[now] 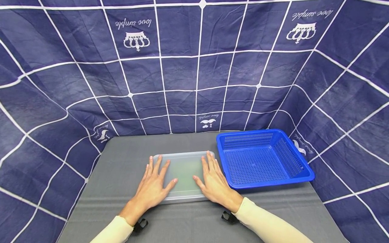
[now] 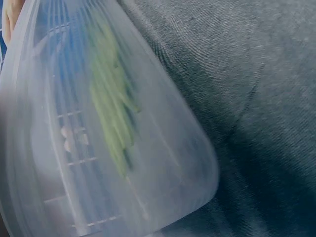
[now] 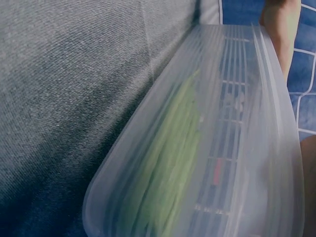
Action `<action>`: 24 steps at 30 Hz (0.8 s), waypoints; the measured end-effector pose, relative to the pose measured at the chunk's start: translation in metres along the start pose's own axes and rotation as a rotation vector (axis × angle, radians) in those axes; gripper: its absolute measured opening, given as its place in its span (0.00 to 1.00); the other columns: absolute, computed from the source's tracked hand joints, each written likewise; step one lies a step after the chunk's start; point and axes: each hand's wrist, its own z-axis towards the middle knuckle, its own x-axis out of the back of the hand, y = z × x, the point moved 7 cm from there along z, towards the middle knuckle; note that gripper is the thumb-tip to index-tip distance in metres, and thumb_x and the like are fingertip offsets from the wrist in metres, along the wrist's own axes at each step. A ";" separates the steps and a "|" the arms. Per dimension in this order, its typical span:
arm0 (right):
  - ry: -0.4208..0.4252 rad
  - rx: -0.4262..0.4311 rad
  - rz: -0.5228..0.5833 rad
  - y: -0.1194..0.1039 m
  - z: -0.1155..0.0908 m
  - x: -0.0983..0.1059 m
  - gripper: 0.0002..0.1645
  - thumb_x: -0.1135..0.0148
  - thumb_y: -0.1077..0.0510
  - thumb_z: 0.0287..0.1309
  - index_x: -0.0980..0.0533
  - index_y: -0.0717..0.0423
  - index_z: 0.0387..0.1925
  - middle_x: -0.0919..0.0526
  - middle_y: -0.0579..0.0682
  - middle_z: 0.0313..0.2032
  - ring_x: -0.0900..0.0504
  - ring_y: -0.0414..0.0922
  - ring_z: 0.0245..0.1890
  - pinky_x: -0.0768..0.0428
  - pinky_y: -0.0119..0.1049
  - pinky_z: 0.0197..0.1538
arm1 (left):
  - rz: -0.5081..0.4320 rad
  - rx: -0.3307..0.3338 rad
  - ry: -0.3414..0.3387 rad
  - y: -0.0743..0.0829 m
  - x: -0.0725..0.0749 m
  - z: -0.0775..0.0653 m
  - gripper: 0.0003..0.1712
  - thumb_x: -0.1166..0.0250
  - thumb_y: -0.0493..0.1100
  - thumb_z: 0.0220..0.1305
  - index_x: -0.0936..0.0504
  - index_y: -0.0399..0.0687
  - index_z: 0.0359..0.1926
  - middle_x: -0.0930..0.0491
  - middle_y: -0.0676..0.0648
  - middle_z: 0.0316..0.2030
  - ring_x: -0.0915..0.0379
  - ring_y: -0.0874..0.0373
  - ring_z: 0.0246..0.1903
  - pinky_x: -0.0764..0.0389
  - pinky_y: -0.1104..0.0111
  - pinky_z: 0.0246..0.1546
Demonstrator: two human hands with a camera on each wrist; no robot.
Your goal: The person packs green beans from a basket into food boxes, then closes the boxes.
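Observation:
A translucent plastic box with a frosted lid (image 1: 185,172) lies flat on the grey cloth. My left hand (image 1: 153,185) rests on the lid's left side, its fingers spread and straight. On the right side of the lid, my right hand (image 1: 216,184) lies with straight fingers, its thumb pointing inward. Both wrist views look through the box's clear wall. Slim green stalks (image 2: 111,98) lie inside, blurred in the left wrist view. The right wrist view shows these long green stalks (image 3: 170,158) more distinctly; their exact kind is unclear.
A blue perforated plastic basket (image 1: 255,167) stands just right of the box, close to my right hand. Grey cloth (image 1: 121,162) covers the table. Dark blue curtains (image 1: 182,74) with white grid lines enclose the back and both sides.

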 end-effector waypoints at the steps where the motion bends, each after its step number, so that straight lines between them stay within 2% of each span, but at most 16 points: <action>1: -0.001 -0.003 0.003 0.000 0.000 -0.001 0.54 0.36 0.39 0.86 0.40 0.74 0.89 0.49 0.77 0.91 0.47 0.73 0.94 0.40 0.68 0.93 | 0.000 0.002 0.001 0.000 0.000 -0.001 0.50 0.32 0.69 0.81 0.30 0.45 0.90 0.42 0.28 0.91 0.59 0.19 0.93 0.43 0.28 0.89; 8: 0.000 -0.013 -0.008 -0.001 -0.002 -0.003 0.55 0.38 0.38 0.86 0.43 0.75 0.89 0.52 0.77 0.92 0.51 0.72 0.95 0.41 0.68 0.93 | -0.001 0.017 -0.004 -0.003 -0.005 -0.003 0.52 0.32 0.68 0.81 0.34 0.48 0.92 0.47 0.31 0.94 0.63 0.24 0.94 0.46 0.32 0.92; 15: -0.044 -0.052 -0.048 0.002 -0.002 -0.008 0.60 0.39 0.33 0.85 0.46 0.76 0.90 0.54 0.75 0.93 0.52 0.70 0.96 0.42 0.64 0.94 | 0.007 0.014 0.023 -0.004 -0.011 -0.004 0.52 0.31 0.69 0.79 0.33 0.50 0.92 0.46 0.32 0.94 0.60 0.26 0.95 0.44 0.32 0.92; 24: -0.088 -0.145 -0.047 0.000 0.009 -0.009 0.68 0.40 0.25 0.82 0.49 0.74 0.92 0.52 0.72 0.94 0.51 0.69 0.96 0.42 0.62 0.95 | 0.010 0.036 0.023 -0.007 -0.011 -0.001 0.54 0.31 0.72 0.77 0.34 0.54 0.93 0.52 0.26 0.94 0.59 0.26 0.95 0.40 0.33 0.91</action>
